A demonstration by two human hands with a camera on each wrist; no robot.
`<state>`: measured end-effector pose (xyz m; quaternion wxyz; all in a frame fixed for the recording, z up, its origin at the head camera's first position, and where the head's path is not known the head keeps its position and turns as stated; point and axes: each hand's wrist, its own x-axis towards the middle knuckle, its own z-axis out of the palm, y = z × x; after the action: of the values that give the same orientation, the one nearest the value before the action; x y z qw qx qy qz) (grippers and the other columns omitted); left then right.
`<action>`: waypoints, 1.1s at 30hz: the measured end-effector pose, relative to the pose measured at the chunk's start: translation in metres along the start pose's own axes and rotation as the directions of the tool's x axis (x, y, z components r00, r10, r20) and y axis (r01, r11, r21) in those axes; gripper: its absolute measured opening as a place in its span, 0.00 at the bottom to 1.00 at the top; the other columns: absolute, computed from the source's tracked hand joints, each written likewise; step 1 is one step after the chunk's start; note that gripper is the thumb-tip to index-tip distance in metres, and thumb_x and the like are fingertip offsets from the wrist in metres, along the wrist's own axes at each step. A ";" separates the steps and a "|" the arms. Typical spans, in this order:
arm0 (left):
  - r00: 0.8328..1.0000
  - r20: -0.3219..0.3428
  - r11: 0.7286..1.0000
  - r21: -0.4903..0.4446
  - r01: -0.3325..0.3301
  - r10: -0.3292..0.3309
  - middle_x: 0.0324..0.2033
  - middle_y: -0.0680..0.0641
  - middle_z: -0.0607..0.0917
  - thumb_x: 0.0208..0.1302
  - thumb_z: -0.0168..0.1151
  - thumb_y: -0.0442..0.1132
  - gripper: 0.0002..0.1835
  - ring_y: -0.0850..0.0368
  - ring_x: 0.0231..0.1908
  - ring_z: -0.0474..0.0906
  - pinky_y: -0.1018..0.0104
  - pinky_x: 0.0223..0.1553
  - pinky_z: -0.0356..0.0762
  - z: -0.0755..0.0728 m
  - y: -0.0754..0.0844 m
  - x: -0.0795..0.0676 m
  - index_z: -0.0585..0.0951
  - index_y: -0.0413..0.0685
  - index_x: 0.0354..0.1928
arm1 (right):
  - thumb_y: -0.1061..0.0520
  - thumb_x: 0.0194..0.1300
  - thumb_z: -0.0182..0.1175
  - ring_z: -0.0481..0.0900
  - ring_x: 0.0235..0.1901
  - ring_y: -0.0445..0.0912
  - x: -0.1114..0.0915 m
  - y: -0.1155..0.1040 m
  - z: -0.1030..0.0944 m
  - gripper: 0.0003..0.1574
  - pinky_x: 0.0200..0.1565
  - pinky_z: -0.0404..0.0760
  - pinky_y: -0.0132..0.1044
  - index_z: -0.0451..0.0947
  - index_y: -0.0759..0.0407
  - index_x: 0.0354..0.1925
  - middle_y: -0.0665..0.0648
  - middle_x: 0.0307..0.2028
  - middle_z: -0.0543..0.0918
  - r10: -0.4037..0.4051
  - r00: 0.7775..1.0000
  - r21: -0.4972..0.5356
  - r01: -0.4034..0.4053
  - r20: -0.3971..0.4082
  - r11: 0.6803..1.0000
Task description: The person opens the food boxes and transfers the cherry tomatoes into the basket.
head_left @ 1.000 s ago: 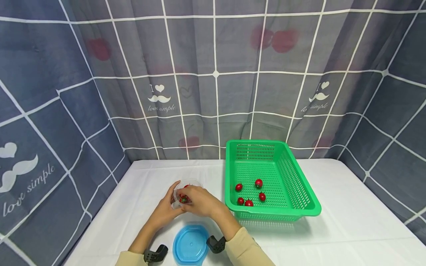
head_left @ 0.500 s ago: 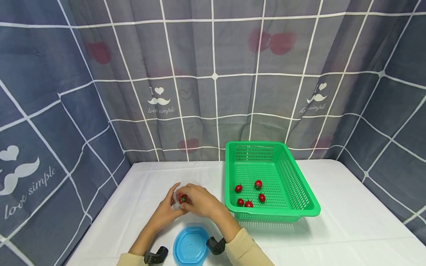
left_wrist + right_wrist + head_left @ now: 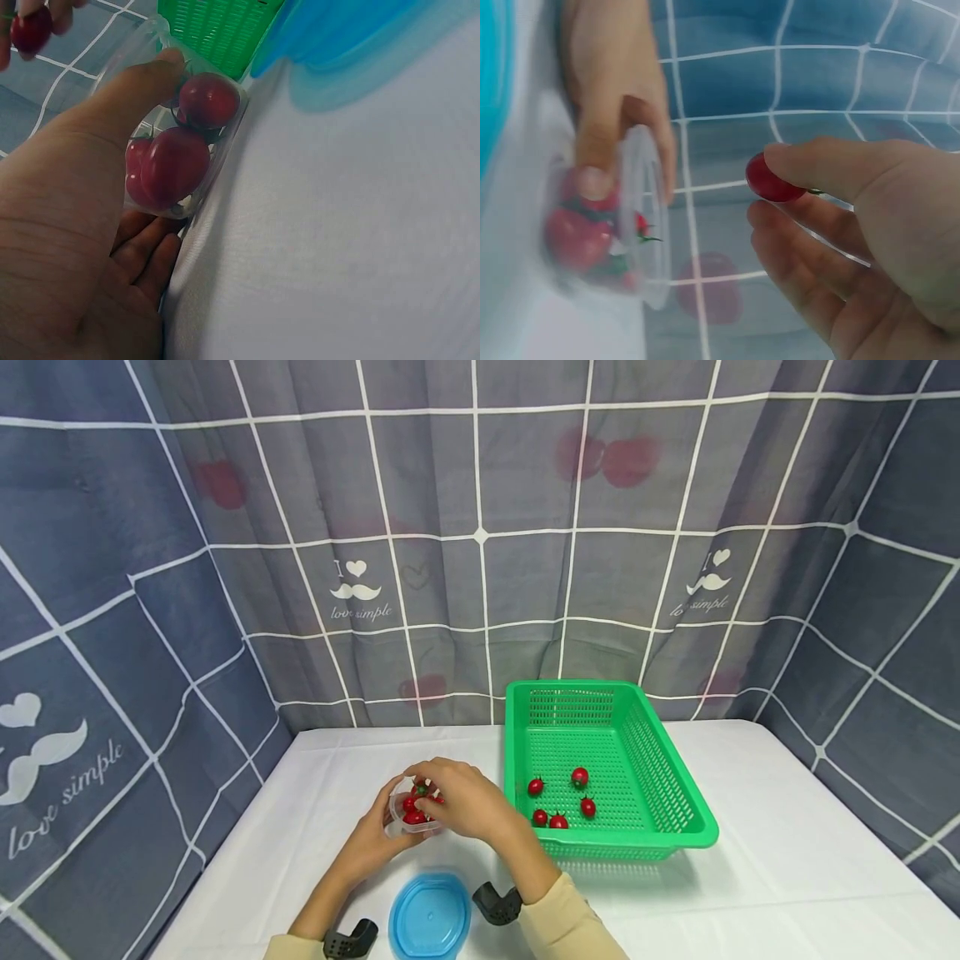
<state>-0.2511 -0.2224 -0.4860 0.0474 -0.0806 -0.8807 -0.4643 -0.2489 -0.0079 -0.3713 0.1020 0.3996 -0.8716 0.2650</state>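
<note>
My left hand [image 3: 371, 839] grips a clear plastic tub [image 3: 658, 247] from its side, the thumb lying along the outer wall in the left wrist view. Several red cherry tomatoes [image 3: 176, 166] with green stems lie inside the tub. Above its open mouth, my right hand [image 3: 467, 800] pinches a single cherry tomato [image 3: 766, 180] between thumb and fingertips. In the right wrist view this tomato is apart from the tub's rim, its stem pointing back toward the palm.
To the right of the hands stands a green perforated basket [image 3: 678, 838], with several cherry tomatoes [image 3: 580, 777] on its floor. A blue lid [image 3: 430, 917] lies on the white cloth [image 3: 780, 860] between the forearms. A grey checked curtain [image 3: 525, 577] rises behind the table.
My right hand has risen from inside the tub's mouth with a cherry tomato, leaving more of the tub's tomatoes in sight. The left hand stays at the tub.
</note>
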 end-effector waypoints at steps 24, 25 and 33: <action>0.999 -0.013 0.999 0.038 0.030 -0.029 0.74 0.33 0.67 0.54 0.80 0.56 0.58 0.25 0.68 0.69 0.25 0.64 0.65 0.001 0.002 0.000 0.54 0.59 0.81 | 0.56 0.70 0.68 0.86 0.48 0.45 -0.019 0.001 -0.050 0.22 0.50 0.86 0.39 0.81 0.57 0.60 0.52 0.51 0.88 0.066 0.993 0.065 -0.060 -0.098 0.996; 1.000 -0.012 0.999 0.041 0.028 -0.028 0.74 0.33 0.67 0.54 0.79 0.56 0.58 0.24 0.68 0.69 0.25 0.64 0.66 0.001 0.002 0.000 0.54 0.59 0.81 | 0.56 0.70 0.68 0.86 0.48 0.46 -0.020 0.003 -0.051 0.22 0.50 0.86 0.40 0.81 0.57 0.60 0.52 0.51 0.88 0.071 0.992 0.071 -0.064 -0.102 0.995; 1.000 -0.015 0.999 0.036 0.027 -0.027 0.75 0.33 0.66 0.53 0.80 0.55 0.58 0.25 0.68 0.69 0.26 0.64 0.66 0.002 0.001 0.001 0.55 0.59 0.81 | 0.58 0.69 0.68 0.88 0.45 0.47 -0.026 0.009 -0.061 0.17 0.49 0.87 0.44 0.82 0.58 0.55 0.53 0.47 0.88 0.058 0.984 0.118 -0.039 -0.166 0.992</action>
<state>-0.2520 -0.2197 -0.4859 0.0490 -0.0644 -0.8896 -0.4495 -0.2412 0.0467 -0.3334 0.1463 0.3594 -0.8526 0.3500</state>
